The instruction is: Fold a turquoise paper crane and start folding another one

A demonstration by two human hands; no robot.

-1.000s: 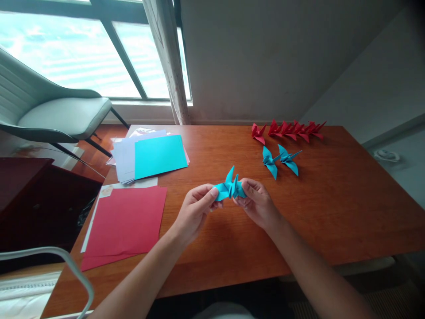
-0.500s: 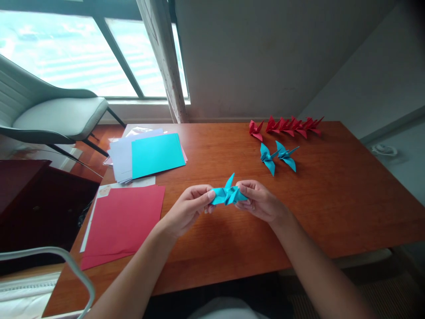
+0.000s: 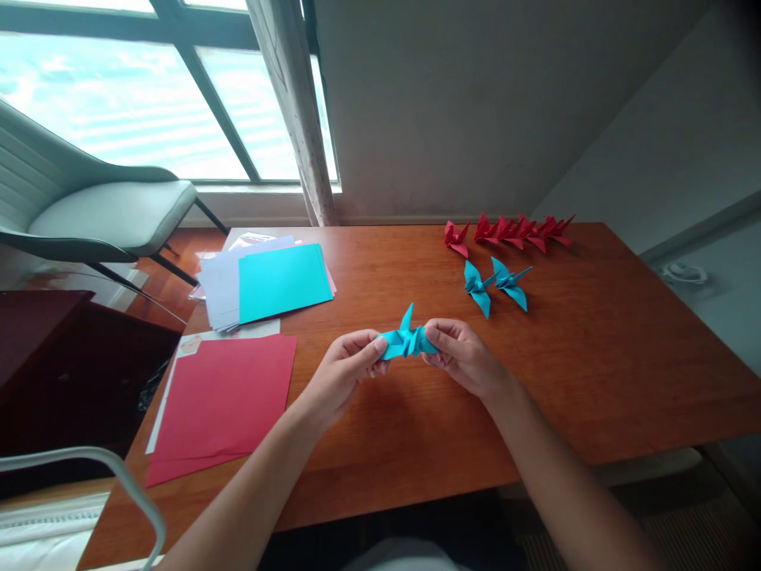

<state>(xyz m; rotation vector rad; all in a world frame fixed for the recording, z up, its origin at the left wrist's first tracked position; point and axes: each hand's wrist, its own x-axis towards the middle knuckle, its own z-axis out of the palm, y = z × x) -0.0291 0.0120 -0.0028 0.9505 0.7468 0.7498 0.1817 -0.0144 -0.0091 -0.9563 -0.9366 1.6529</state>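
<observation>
turquoise folded paper piece [image 3: 409,342] was held over the brown table [image 3: 369,460], stretched between the left hand [image 3: 348,369] and the right hand [image 3: 467,353]. the left thumb pressed on top of its left end with the fingers curled underneath, so that hand was clamped on the paper. the right thumb and index finger pinched the opposite end, the remaining fingers bent below and partly hidden. between the 2 grips the middle showed narrow, bunched folds, with 1 thin point rising from it, nearly upright and leaning slightly right.

compared with 0.5 s earlier, the 2 hands had kept their pinch in about the same place, but the piece looked turned: the point, which had leaned further right, stood straighter, and the part by the right hand, which had spread broader, looked narrower. 1.0 s earlier a 2nd point had stood beside the 1st; it no longer rose above the folds.

beyond the right hand lay 2 blue paper cranes [image 3: 495,285], nearer than the red paper cranes [image 3: 517,232] by the far edge. turquoise sheets [image 3: 285,281] and red sheets [image 3: 226,400] lay to the left.
</observation>
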